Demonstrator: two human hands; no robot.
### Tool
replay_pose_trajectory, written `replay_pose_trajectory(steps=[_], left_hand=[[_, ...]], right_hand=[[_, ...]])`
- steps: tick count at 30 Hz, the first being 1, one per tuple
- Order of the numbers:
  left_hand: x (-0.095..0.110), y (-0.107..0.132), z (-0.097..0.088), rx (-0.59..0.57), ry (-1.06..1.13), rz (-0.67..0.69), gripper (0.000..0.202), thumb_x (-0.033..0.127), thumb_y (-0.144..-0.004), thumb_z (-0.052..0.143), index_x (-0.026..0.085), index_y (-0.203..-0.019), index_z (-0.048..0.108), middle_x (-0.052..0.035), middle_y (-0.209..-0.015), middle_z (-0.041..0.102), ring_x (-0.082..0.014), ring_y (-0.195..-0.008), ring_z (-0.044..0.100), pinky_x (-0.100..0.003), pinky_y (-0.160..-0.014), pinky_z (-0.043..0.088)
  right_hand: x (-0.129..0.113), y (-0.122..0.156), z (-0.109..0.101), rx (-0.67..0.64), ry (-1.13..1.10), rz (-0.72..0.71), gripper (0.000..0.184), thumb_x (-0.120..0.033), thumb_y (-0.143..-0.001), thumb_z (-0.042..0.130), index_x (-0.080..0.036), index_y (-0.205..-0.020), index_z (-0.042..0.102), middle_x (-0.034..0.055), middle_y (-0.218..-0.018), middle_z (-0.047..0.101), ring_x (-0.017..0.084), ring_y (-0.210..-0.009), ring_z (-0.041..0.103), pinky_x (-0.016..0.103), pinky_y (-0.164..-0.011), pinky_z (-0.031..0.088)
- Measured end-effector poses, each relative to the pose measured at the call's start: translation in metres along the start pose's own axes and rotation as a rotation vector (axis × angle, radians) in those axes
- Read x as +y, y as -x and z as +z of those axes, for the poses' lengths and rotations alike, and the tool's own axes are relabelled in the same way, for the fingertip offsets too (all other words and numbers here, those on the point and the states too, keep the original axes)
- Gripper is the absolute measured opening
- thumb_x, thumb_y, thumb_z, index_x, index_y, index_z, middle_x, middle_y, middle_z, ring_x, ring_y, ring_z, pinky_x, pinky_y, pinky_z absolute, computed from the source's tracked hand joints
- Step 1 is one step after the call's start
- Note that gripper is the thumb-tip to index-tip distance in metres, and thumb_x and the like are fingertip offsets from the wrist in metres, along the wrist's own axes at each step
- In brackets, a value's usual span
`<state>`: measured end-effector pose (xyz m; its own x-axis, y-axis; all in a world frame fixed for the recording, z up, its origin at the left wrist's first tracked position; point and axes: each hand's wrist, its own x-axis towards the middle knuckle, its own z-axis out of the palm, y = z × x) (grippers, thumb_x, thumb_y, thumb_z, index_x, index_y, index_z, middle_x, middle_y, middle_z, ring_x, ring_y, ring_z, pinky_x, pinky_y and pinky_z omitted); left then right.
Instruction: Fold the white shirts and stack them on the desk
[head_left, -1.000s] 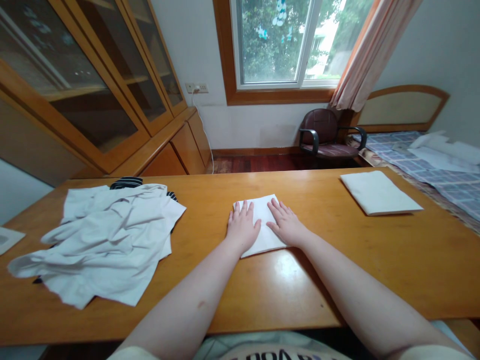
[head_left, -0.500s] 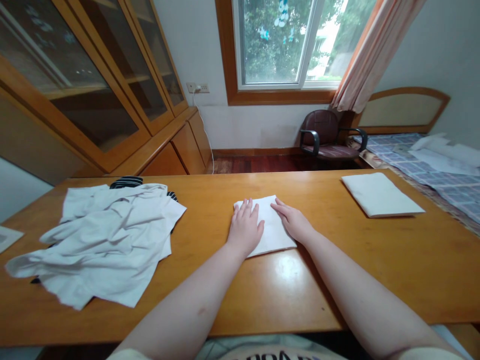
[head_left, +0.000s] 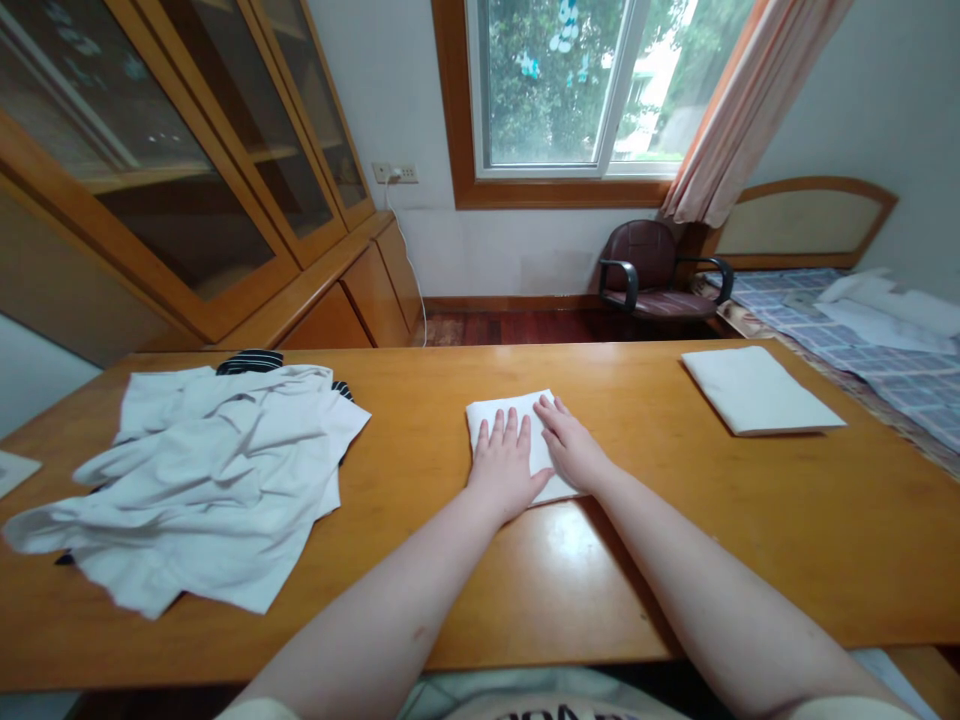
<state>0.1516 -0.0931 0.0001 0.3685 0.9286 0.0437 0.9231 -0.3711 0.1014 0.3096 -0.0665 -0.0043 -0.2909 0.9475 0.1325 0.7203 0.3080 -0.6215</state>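
Observation:
A small folded white cloth [head_left: 491,410] lies flat on the wooden table [head_left: 420,580] in front of me. My left hand [head_left: 506,465] rests palm down on its left and front part, fingers spread. On its right side lies my right hand [head_left: 571,445], fingers stretched out over the cloth. The two hands are close together, and they cover much of the cloth. Neither hand grips anything.
To the left is a rumpled pile of white cloth [head_left: 217,470] with a black striped piece [head_left: 250,362] under it. A larger folded white cloth [head_left: 761,390] lies at the right. Beyond the table stand a glass-door cabinet [head_left: 300,250], an armchair [head_left: 649,265] and a bed [head_left: 832,330].
My left hand has slid right and slightly toward me over the cloth. My right hand has shifted a little left and now covers more of it.

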Motion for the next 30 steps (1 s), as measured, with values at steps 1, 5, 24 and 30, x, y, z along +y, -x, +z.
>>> replay_pose_trajectory(steps=[1, 5, 24, 30], left_hand=[[0.000, 0.000, 0.001, -0.004, -0.001, 0.001, 0.090, 0.069, -0.079, 0.035, 0.010, -0.147, 0.022, -0.0166, -0.153, 0.015, -0.0321, -0.141, 0.006, -0.051, -0.112, 0.000], [0.001, -0.001, 0.001, -0.017, -0.006, -0.002, 0.089, 0.069, -0.079, 0.035, 0.012, -0.147, 0.022, -0.0149, -0.154, 0.015, -0.0316, -0.141, 0.007, -0.050, -0.112, 0.002], [-0.008, -0.006, -0.009, -0.132, 0.201, -0.003, 0.089, 0.063, -0.077, 0.045, 0.011, -0.146, 0.024, -0.0154, -0.153, 0.014, -0.0319, -0.141, 0.011, -0.048, -0.112, 0.008], [-0.020, -0.011, -0.015, 0.052, 0.267, -0.046, 0.045, 0.022, -0.089, 0.032, 0.026, -0.129, 0.053, -0.0033, -0.137, 0.050, -0.0208, -0.123, 0.046, -0.040, -0.107, 0.028]], right_hand=[[0.001, -0.001, 0.001, -0.010, 0.018, 0.013, 0.052, -0.025, -0.090, 0.033, -0.015, -0.142, 0.038, 0.0073, -0.150, 0.028, 0.021, -0.141, 0.014, 0.042, -0.113, 0.021], [0.003, -0.002, 0.005, -0.017, 0.081, 0.029, 0.054, -0.026, -0.091, 0.032, -0.014, -0.144, 0.033, 0.0088, -0.151, 0.024, 0.021, -0.141, 0.014, 0.043, -0.113, 0.020], [-0.014, -0.020, 0.013, 0.051, 0.291, 0.187, 0.044, -0.027, -0.094, 0.031, -0.018, -0.136, 0.043, 0.0087, -0.147, 0.036, 0.023, -0.136, 0.028, 0.044, -0.109, 0.023], [-0.009, -0.023, 0.015, -0.001, 0.340, 0.191, 0.053, -0.035, -0.095, 0.029, -0.011, -0.142, 0.033, 0.0155, -0.151, 0.023, 0.026, -0.137, 0.025, 0.047, -0.109, 0.020]])
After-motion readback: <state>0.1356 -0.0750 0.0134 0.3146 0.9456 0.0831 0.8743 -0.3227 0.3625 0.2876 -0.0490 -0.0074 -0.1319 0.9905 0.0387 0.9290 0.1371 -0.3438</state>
